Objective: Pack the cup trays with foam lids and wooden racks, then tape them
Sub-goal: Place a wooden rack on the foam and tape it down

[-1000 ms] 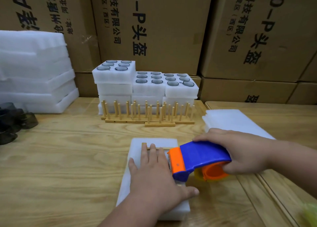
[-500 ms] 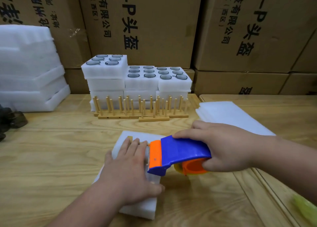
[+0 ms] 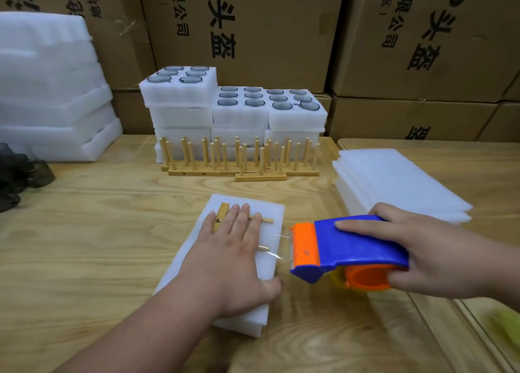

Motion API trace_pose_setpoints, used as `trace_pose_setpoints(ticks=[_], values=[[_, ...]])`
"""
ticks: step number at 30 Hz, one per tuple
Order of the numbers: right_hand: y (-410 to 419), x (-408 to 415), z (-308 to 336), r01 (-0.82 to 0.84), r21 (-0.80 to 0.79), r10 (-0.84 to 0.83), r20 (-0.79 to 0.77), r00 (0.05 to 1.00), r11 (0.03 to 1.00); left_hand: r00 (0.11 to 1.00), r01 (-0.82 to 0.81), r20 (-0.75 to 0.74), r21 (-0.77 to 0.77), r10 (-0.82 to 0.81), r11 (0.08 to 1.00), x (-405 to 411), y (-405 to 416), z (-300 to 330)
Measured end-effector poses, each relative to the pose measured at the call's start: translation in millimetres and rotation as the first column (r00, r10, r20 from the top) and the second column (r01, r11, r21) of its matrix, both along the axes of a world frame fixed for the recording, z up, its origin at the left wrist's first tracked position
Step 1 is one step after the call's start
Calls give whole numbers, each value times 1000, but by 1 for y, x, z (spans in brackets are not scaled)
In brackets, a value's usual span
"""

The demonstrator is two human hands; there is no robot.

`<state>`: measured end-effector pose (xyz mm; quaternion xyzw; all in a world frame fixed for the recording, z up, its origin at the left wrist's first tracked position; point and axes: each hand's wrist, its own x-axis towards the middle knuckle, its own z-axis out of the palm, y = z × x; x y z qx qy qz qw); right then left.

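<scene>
The left hand [image 3: 233, 255] lies flat with straight fingers on a light wooden peg rack [image 3: 220, 217], pressing it onto the white foam-covered cup tray [image 3: 270, 212] on the plywood table [image 3: 84, 248]. The right hand [image 3: 430, 248] grips a blue and orange tape dispenser [image 3: 346, 248] just beside the tray's right edge. Brown cardboard boxes [image 3: 281, 34] behind carry black Chinese print, "头盔" and "有限公司".

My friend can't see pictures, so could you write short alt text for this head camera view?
A person's left hand presses flat on a wooden rack lying on a white foam package, while the right hand grips a blue and orange tape dispenser just right of it. Behind, on the wooden table, stand foam trays of cups and upright wooden racks.
</scene>
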<state>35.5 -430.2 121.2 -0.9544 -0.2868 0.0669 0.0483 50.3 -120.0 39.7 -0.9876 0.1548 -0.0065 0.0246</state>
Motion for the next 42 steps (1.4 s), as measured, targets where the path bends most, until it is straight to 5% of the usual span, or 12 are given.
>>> trace_pose_setpoints(ticks=[8,32,42], values=[[4,0,-4,-43,-112,51,68,996,993,999,36,-22,16,-36,999,-3,-3,5],[-11,-26,0,107,-73,-113,-81,990,992,997,62,-55,8,-62,998,-5,0,6],[53,-7,28,8,-333,-16,-21,1000,943,995,68,-67,5,-67,998,-4,0,5]])
